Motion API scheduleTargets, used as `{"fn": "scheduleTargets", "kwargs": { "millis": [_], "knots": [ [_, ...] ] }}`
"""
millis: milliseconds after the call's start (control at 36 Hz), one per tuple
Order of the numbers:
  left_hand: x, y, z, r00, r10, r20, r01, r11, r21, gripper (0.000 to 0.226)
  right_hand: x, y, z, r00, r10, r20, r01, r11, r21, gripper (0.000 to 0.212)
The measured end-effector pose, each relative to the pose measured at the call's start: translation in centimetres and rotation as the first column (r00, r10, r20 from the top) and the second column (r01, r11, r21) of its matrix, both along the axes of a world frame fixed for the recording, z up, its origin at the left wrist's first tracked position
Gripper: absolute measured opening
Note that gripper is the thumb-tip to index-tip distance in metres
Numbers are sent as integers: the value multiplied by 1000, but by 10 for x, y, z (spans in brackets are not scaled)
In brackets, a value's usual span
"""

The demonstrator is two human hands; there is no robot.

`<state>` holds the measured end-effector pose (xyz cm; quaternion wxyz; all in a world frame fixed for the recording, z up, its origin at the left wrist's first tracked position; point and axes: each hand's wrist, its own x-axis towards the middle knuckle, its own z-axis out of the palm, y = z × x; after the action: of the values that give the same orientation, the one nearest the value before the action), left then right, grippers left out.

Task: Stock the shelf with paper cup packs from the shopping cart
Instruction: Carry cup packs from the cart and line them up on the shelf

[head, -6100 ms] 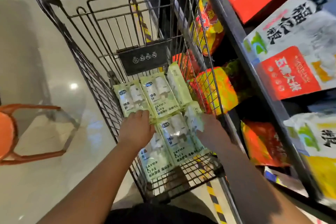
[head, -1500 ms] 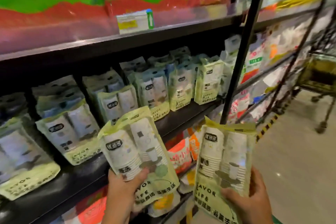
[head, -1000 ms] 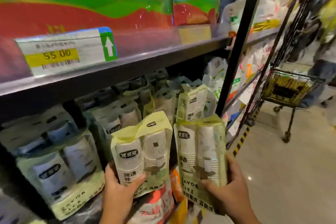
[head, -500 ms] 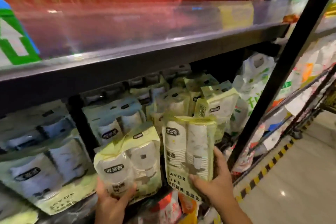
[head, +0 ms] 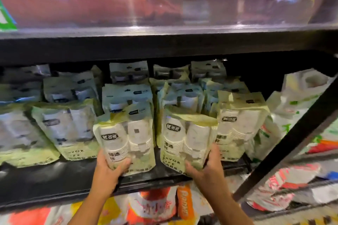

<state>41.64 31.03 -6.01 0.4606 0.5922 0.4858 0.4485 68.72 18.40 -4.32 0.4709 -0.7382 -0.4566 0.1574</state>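
**Two packs at the shelf front, ready to be set down**

You are in the placing step. Your left hand (head: pixel 108 170) grips the lower part of the left pack (head: pixel 126 142), with the thumb across its front. Your right hand (head: pixel 208 168) grips the lower right corner of the right pack (head: pixel 186 139) in the same way. The hands are apart, one pack in each, and both packs stand upright over the front edge of the shelf (head: pixel 73 179). Whether their bottoms already touch the board, I cannot tell. The shopping cart is not in view.

I judge that the next move is to push each pack back until it meets the stocked packs (head: pixel 69 129) behind it, to set it flat on the board, and then to let go. The right pack is just beside a neighbour on its right, so please slide it straight in and do not knock that one over. The upright post (head: pixel 292 151) is near your right arm.

Each pack is a soft bag with a pale green top and base and a clear middle. Two stacks of white paper cups show through it side by side, with a dark label near the top. The film looks thin, so a hard squeeze could probably dent the cups.
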Motion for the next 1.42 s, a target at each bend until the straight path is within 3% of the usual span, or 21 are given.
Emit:
{"fn": "scheduleTargets", "kwargs": {
  "millis": [83, 167, 250, 417, 500, 583, 694, 972, 1167, 1278, 1417],
  "knots": [
    [-1, 3, -6, 1000, 20, -13, -20, 1000, -22, 65, 5, 1, -2, 992, -23, 121, 24, 1000, -7, 91],
    [0, 4, -8, 1000, 25, 6, -25, 999, -47, 63, 7, 4, 0, 988, 17, 152, -11, 999, -42, 64],
    [1, 3, -12, 999, 46, -6, -46, 998, -50, 69, 12, 7, -4, 987, 54, 150, -45, 997, -65, 54],
    [2, -3, -5, 997, 55, -47, -58, 995, -80, 65, 15, 9, -12, 992, 98, 82, -92, 992, -83, 76],
    [-5, -3, -3, 997, 29, -73, -36, 995, -98, 89, 9, 13, -13, 992, 120, -25, -122, 990, -67, 87],
    [-11, 0, -2, 996, -18, -89, 6, 991, -137, 94, 3, 20, -13, 988, 94, -121, -100, 994, -43, 79],
    [-16, 3, -2, 997, -49, -61, 40, 989, -143, 104, 1, 22, -18, 995, -1, -95, -2, 999, -37, 68],
    [-16, -3, 2, 999, -17, -41, 11, 992, -129, 92, 3, 13, -24, 999, -45, 17, 46, 998, -48, 64],
    [-13, -5, 4, 990, 10, -138, -22, 996, -87, 88, 1, 4, -22, 990, -87, 112, 91, 995, -28, 61],
    [-5, -8, 4, 980, 33, -197, -47, 996, -69, 63, 2, -1, -28, 962, -161, 221, 154, 987, 49, 60],
    [-7, -12, 1, 959, 47, -278, -55, 998, -20, 55, 15, -13, -29, 975, -161, 155, 163, 987, -4, 51]
  ]
}}
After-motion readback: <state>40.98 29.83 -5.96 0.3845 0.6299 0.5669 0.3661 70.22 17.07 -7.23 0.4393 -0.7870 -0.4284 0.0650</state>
